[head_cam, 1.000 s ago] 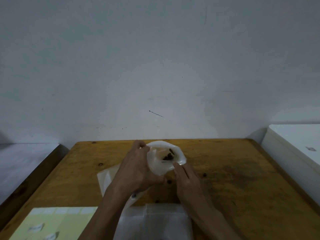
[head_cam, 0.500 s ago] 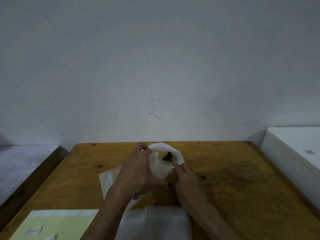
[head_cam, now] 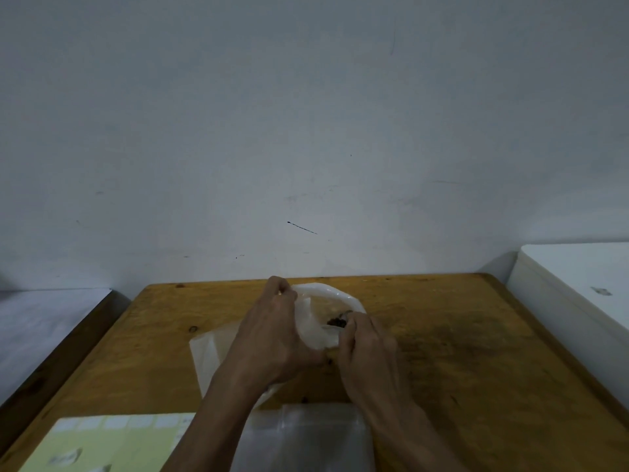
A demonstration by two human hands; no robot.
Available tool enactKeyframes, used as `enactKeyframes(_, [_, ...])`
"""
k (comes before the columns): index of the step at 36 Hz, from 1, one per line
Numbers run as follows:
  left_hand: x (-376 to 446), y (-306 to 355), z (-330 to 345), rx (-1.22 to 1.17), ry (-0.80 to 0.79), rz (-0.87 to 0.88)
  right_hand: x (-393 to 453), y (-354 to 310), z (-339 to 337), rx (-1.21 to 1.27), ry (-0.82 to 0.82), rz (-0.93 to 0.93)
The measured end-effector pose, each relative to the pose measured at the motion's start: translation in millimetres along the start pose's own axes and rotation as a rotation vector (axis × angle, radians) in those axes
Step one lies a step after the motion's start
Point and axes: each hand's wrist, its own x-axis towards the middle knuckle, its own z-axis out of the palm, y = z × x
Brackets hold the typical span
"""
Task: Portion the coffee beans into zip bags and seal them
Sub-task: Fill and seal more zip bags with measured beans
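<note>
Above the wooden table (head_cam: 459, 335), the left hand (head_cam: 272, 338) grips the white bag's (head_cam: 320, 301) rim — the right hand (head_cam: 369, 349) pinches coffee beans (head_cam: 337, 322) at its opening.

Beans (head_cam: 337, 322) in bag (head_cam: 320, 321) mid-table (head_cam: 476, 335), zip bags (head_cam: 306, 437) nearer, sheet (head_cam: 112, 441) front-left, box (head_cam: 578, 284) right

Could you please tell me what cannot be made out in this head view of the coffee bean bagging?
- Coffee beans: only a small dark clump shows; the amount is hidden by the white bag and right hand.
- Left hand fingertips: curled behind the bag rim.
- Clear zip bags: cut off by the bottom edge.
- Yellow sheet: print blurred.
</note>
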Motion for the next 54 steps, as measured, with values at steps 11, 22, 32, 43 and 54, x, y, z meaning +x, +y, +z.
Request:
enactKeyframes(11, [-2,2,7,-0.005,0.000,0.000,-10,3,5,-0.245,-0.202,-0.019])
enactKeyframes(22, [-2,1,12,0.002,-0.022,0.035,-3,1,3,0.135,0.021,0.351])
enactKeyframes(32, [0,0,14,0.003,-0.021,0.021,2,8,-9,0.798,0.082,0.812])
enactKeyframes(43, [0,-3,10,0.003,-0.024,-0.007,1,12,-11,0.811,0.095,0.821])
enactKeyframes(54, [-1,1,5,0.009,-0.023,-0.010,4,9,2,0.702,0.177,0.801])
